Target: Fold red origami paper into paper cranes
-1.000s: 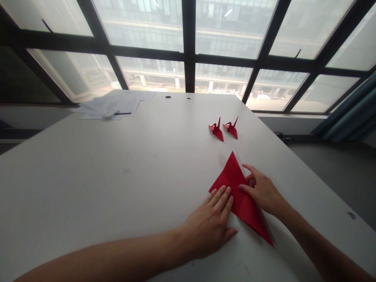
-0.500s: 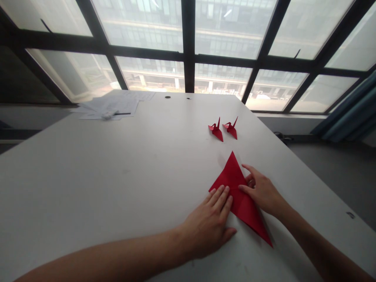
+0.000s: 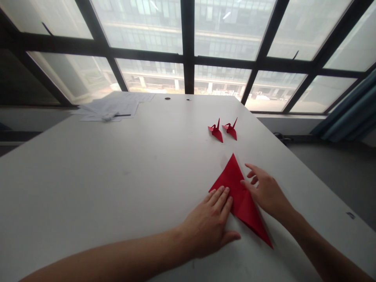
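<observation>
A red sheet folded into a triangle (image 3: 239,197) lies flat on the white table (image 3: 132,172). My left hand (image 3: 213,225) rests flat on the triangle's left corner, fingers stretched out together. My right hand (image 3: 266,192) hovers at the triangle's right edge, fingers spread and slightly lifted, thumb tip touching the paper. Two small red paper cranes (image 3: 223,129) stand side by side further back on the table.
Loose white sheets with a dark pen (image 3: 111,107) lie at the far left corner of the table. Two small round holes (image 3: 168,98) sit near the far edge. Behind is a large window (image 3: 188,47); the table's right edge drops to grey floor.
My right hand has lifted a little off the paper and its fingers have spread apart. My left hand stays pressed on the triangle.
</observation>
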`<move>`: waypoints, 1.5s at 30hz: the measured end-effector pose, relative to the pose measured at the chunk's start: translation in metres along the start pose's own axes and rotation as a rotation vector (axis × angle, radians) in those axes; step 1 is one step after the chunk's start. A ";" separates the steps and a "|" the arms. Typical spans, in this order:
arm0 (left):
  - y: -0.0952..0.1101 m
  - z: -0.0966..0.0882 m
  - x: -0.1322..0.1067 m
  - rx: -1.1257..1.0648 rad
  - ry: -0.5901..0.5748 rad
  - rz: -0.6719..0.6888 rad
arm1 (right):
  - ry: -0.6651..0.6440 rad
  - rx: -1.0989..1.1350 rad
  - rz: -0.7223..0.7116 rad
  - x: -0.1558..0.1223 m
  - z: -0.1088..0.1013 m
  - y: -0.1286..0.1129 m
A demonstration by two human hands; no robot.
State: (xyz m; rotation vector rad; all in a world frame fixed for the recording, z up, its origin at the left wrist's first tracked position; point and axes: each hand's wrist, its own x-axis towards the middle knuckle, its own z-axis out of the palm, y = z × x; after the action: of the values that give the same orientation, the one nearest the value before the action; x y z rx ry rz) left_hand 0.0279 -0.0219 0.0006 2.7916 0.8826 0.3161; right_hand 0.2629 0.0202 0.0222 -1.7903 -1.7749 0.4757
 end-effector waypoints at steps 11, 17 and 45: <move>-0.003 -0.006 0.005 -0.034 0.046 0.002 | -0.496 0.649 0.085 -0.003 -0.002 -0.018; -0.005 -0.002 0.005 -0.034 0.074 0.003 | -0.518 1.044 0.495 0.014 0.002 -0.005; -0.004 0.000 0.006 -0.029 0.038 -0.022 | -0.191 0.975 0.502 0.100 0.003 -0.013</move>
State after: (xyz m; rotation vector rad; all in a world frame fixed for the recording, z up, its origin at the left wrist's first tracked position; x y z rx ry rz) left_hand 0.0303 -0.0152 0.0001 2.7560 0.9085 0.3767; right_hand 0.2564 0.1192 0.0420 -1.4317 -0.8590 1.4507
